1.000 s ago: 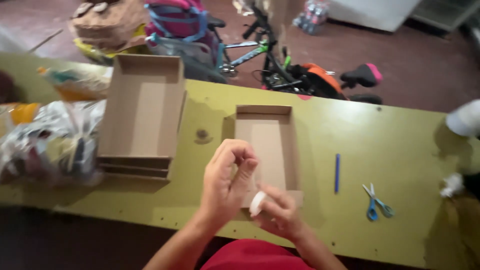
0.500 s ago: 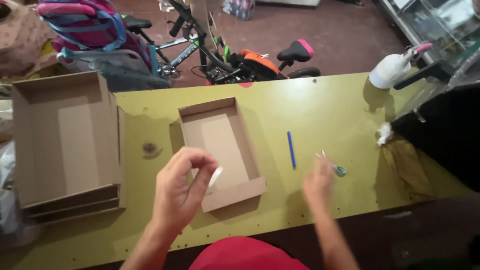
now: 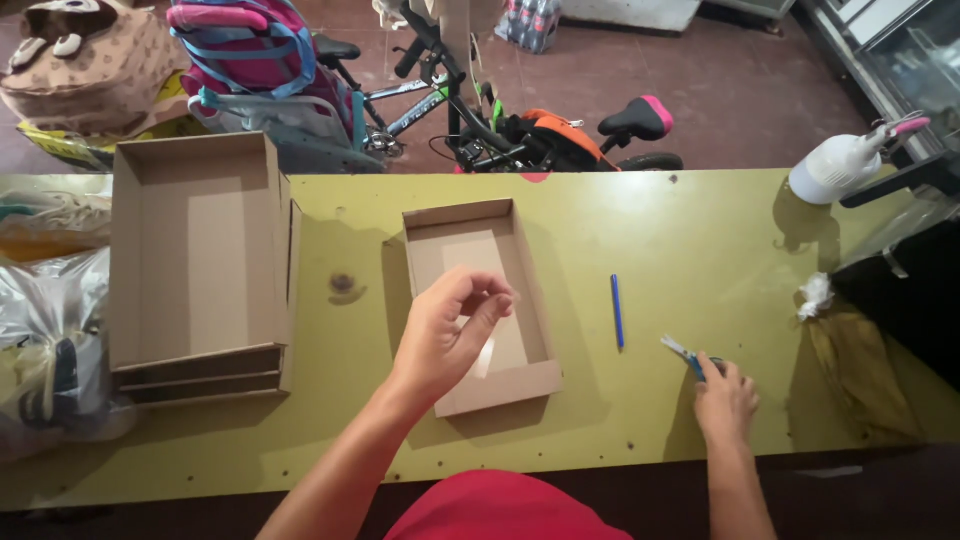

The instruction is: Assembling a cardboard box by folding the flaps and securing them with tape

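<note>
- Plastic bags (image 3: 50, 340) lie at the far left edge of a yellow-green tabletop (image 3: 660, 230), seen from above.
- Just right of the bags sits a large open cardboard box (image 3: 195, 260), stacked on more flat cardboard pieces at its near edge.
- A dark round stain (image 3: 343, 285) marks the tabletop between the large box and a smaller one.
- A small shallow cardboard box (image 3: 480, 300) lies open near the middle of the tabletop, tilted slightly.
- The left hand (image 3: 445, 335) hovers over the near half of the small box, fingers (image 3: 490, 300) curled with thumb and fingertips pinched close together; a thin white strip (image 3: 487, 357) hangs just below them, though whether it is actually gripped is hard to tell.
- A blue pen (image 3: 617, 311) lies on the tabletop just right of the small box, apart from both hands.
- The right hand (image 3: 725, 400) rests near the front edge of the tabletop, fingers closed over the handles of blue scissors (image 3: 685, 353), whose blades point away to the left.
- A crumpled white scrap (image 3: 817, 296) lies further right, beside a brown paper bag (image 3: 850, 370).
- A white spray bottle (image 3: 845, 160) with a pink trigger stands at the far right corner.
- Beyond the tabletop, bicycles (image 3: 520, 130) and a pink child seat (image 3: 250, 50) stand on a reddish floor.
</note>
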